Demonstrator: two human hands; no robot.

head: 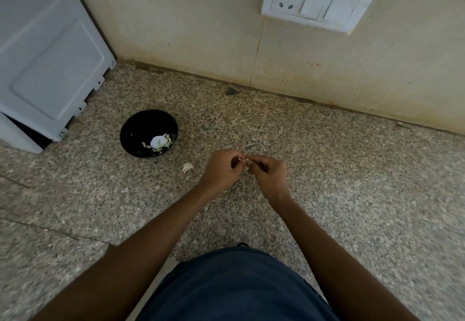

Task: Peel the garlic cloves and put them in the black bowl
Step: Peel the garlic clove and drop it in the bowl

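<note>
Speckled stone bench (327, 169) meets a cream wall with a white switch plate (317, 1). Both hands, left hand (221, 169) and right hand (268, 174), pinch one small garlic clove (245, 161) with curled fingers. The black bowl (149, 133) holds peeled cloves; garlic skins (187, 167) lie near it.

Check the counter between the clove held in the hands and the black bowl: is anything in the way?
Nothing visible blocks it. The clove is pinched between both hands; the black bowl sits to their left. A small garlic piece lies between them, flat on the counter.
</note>
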